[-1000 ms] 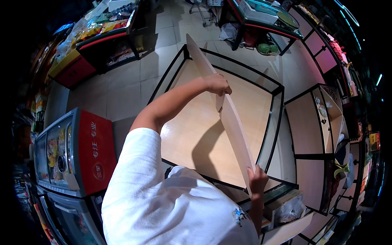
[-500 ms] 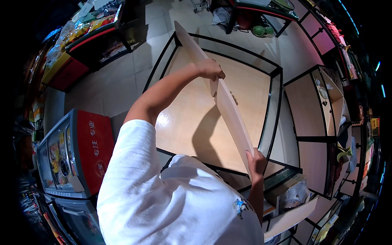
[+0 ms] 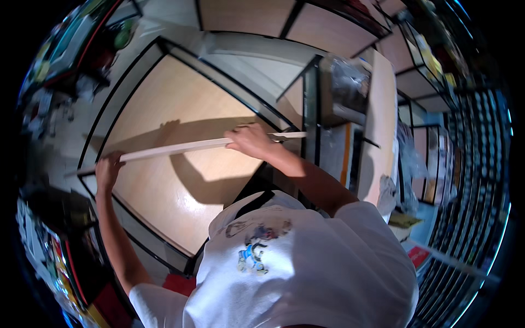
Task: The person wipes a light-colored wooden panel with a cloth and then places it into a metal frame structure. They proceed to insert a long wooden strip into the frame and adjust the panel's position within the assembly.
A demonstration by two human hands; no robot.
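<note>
A long, pale wooden board (image 3: pixel 175 148) is seen nearly edge-on, running left to right in front of me. My left hand (image 3: pixel 109 168) is closed round it close to its left end. Toward the right end, my right hand (image 3: pixel 249 141) grips the board from above, with its fingers over the edge. Below the board lies a wide wooden panel (image 3: pixel 158 101) set in a black metal frame (image 3: pixel 131 74). Shadows of the board and my arms fall across that panel. Whether the board's right end touches the frame, I cannot tell.
To the right, a box holding a clear plastic bag (image 3: pixel 350 79) stands beside an upright pale panel (image 3: pixel 379 128). More black-framed wooden panels (image 3: pixel 240 15) line the far side. Packed shelving (image 3: pixel 473 164) fills the right edge, and tables with goods are at the left.
My body and view have turned to the right. The board, earlier slanting away from me, now lies crosswise over the frame. Both hands still hold it.
</note>
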